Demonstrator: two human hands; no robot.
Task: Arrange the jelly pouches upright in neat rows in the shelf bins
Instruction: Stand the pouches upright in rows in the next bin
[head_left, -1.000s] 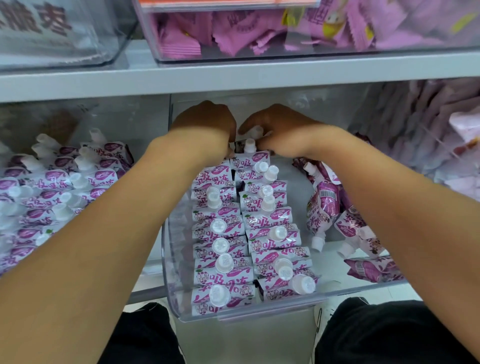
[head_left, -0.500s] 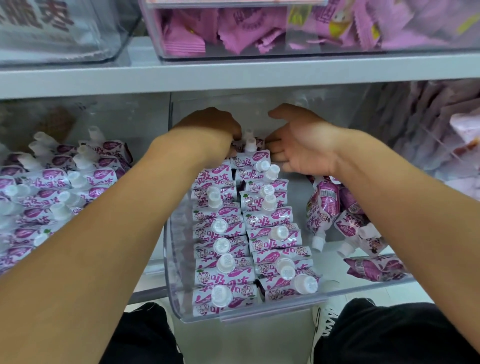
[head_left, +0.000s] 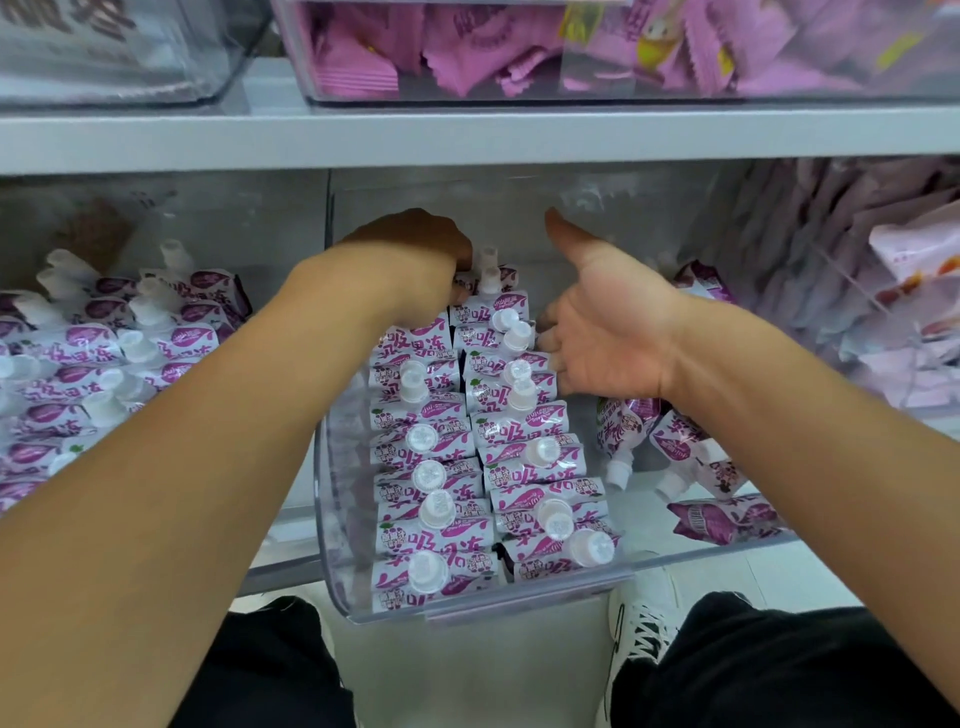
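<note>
A: Two rows of jelly pouches stand upright at the left of the clear bin; loose pouches lie at its right. You're squaring the far end.

B: Hands?

A: Your left hand curls over the far pouches; grip hidden. Your right hand is spread flat against the right row, holding nothing. A second ago it was curled there too.

B: Next?

A: Probably stand the loose ones as a third row.

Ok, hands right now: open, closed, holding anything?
Left hand: fingers hidden behind it at the back-row jelly pouches; cannot tell.
Right hand: open, holding nothing.
</note>
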